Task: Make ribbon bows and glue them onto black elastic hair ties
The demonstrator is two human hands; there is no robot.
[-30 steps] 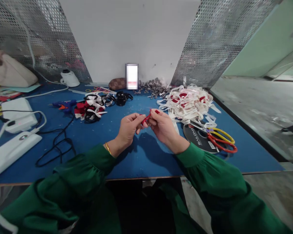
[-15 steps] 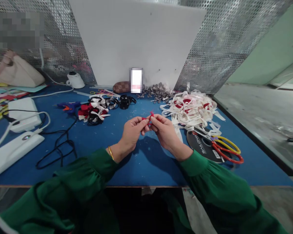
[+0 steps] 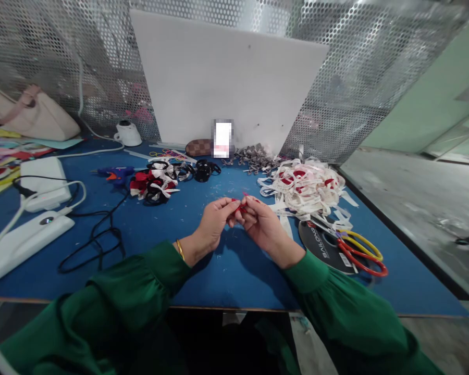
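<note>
A small piece of red ribbon is pinched between my two hands above the middle of the blue table. My left hand, with a gold bangle at the wrist, has thumb and fingers closed on its left side. From the right, my right hand grips the same ribbon, its fingertips almost touching the left ones. Much of the ribbon is hidden by the fingers. A heap of white and red ribbons lies beyond my right hand. Red, white and black bows lie beyond my left hand.
Scissors with red and yellow handles rest on a black disc at the right. A blue glue gun, black cable and white power strip are at the left. A phone stands at the back.
The camera view has tilted, so the table things appear slightly lower. Both hands still hold the red ribbon; my fingers have shifted around it and less of it sticks up.
</note>
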